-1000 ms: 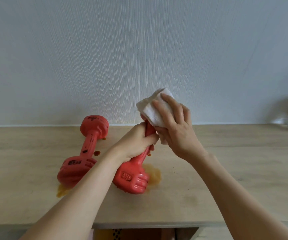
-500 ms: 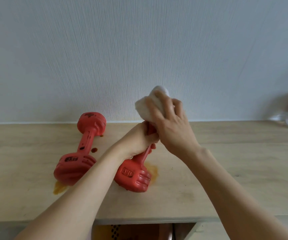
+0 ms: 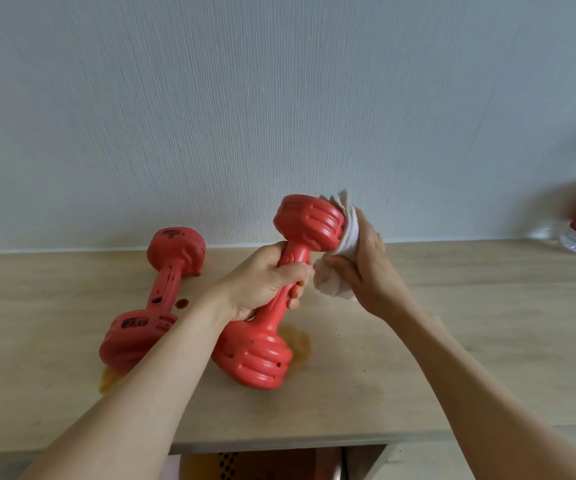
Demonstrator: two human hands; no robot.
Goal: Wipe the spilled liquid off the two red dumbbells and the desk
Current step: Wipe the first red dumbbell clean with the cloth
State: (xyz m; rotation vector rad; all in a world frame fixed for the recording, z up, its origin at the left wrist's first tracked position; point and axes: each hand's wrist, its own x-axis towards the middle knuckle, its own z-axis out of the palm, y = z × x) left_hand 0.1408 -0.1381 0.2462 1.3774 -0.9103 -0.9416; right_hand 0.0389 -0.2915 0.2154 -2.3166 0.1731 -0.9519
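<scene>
- Head view: the left hand [image 3: 262,275] grips the handle of the right dumbbell [image 3: 279,292], tilted with its near head on the desk [image 3: 453,341].
- The right hand [image 3: 362,261] clutches a white cloth [image 3: 340,258], which has slid from the top of the far head to its right side.
- The top looks wiped, though it is hard to judge.
- The left dumbbell [image 3: 155,303] lies untouched; amber puddles [image 3: 300,344] remain.

Held dumbbell [image 3: 272,296]: red, tilted, lower head on table [image 3: 453,341], upper head against white cloth [image 3: 343,251]. Second dumbbell [image 3: 156,299] lies flat to its left, dark spots on it, probably drops. Amber puddles [image 3: 300,348] beside both lower heads.
</scene>
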